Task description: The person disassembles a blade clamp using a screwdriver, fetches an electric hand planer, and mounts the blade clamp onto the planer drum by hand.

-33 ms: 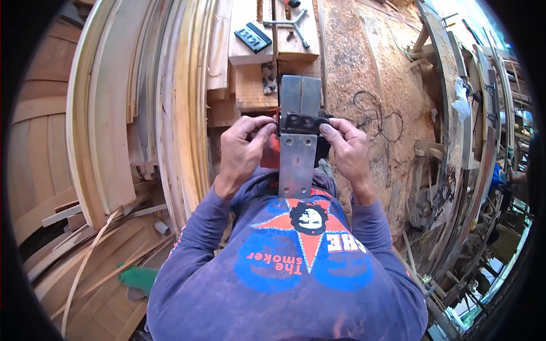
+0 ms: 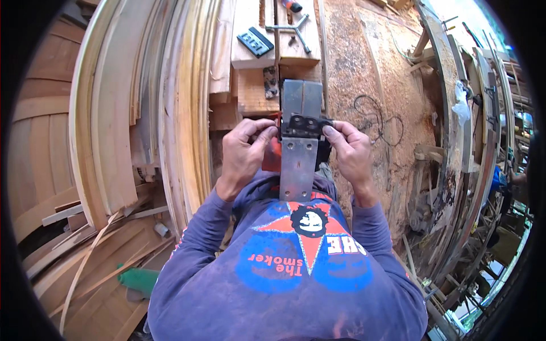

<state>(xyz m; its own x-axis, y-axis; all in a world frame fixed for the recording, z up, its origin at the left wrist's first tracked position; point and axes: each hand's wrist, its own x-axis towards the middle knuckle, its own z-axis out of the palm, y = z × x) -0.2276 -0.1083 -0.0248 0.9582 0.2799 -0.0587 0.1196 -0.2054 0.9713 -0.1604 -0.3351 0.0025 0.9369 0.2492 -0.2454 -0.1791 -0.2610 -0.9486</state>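
Observation:
An upturned electric hand planer [image 2: 298, 162] rests in front of my waist, its flat metal sole facing up and its red housing showing at the left. Across the gap between the two sole plates lies a black plate with holes [image 2: 307, 124]. My right hand [image 2: 351, 149] is closed, thumb and finger pinching the right end of this plate. At the planer's left side my left hand [image 2: 245, 149] is closed in a pinch; what its fingertips grip is too small to make out.
Beyond the planer, wooden blocks [image 2: 250, 55] carry a dark slotted piece [image 2: 255, 42] and a three-armed wrench [image 2: 296, 29]. Long boards [image 2: 187, 102] stand at the left. A black cord [image 2: 378, 116] lies on the sawdust-covered wood to the right.
The black plate has shifted slightly to the right with my right hand. The whole view has dipped a little; both hands keep their pinch.

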